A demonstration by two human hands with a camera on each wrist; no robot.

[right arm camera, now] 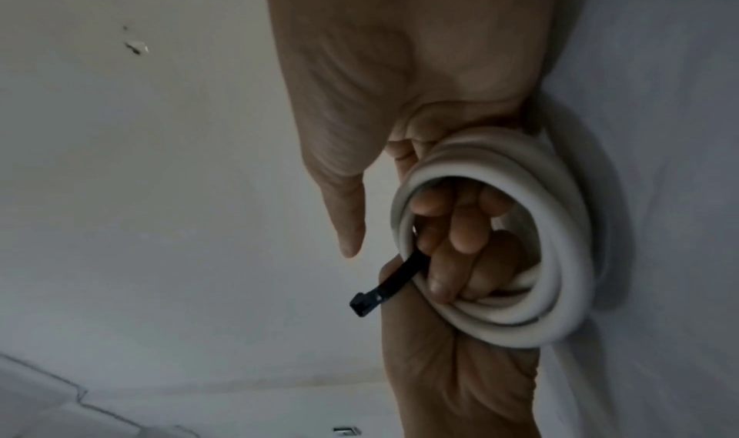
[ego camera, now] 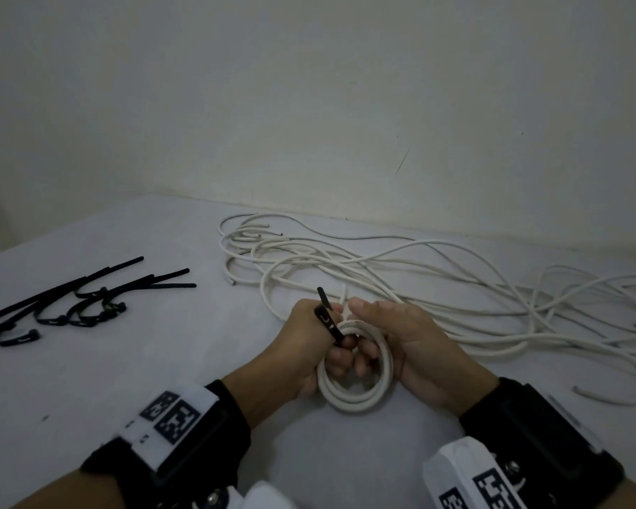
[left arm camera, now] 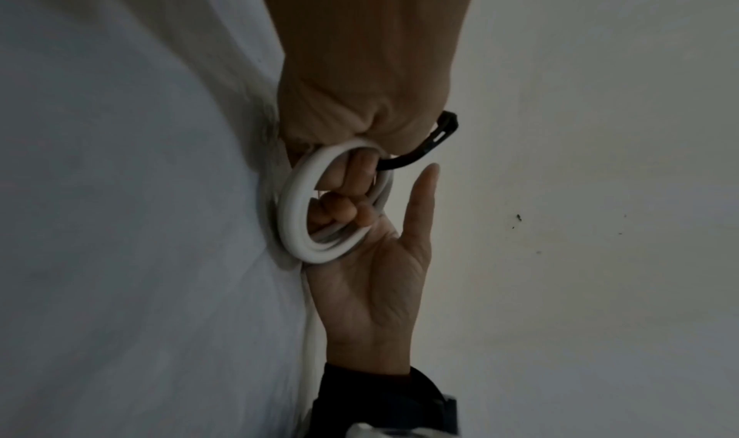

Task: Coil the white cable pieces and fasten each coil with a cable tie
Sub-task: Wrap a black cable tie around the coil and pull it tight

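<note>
A small coil of white cable (ego camera: 349, 402) stands on edge on the white table, held between both hands. My left hand (ego camera: 302, 347) grips the coil's left side and pinches a black cable tie (ego camera: 325, 317), whose ends stick up past the knuckles. My right hand (ego camera: 408, 339) holds the right side, fingers curled through the coil's middle and thumb stretched forward. In the left wrist view the tie (left arm camera: 436, 138) runs under the coil (left arm camera: 296, 211). In the right wrist view the tie's head (right arm camera: 362, 306) hangs free beside the coil (right arm camera: 559, 255).
A loose tangle of several white cable pieces (ego camera: 419, 281) spreads across the table's back and right. Several spare black cable ties (ego camera: 70, 303) lie at the left. The table (ego camera: 162, 361) meets a plain wall behind.
</note>
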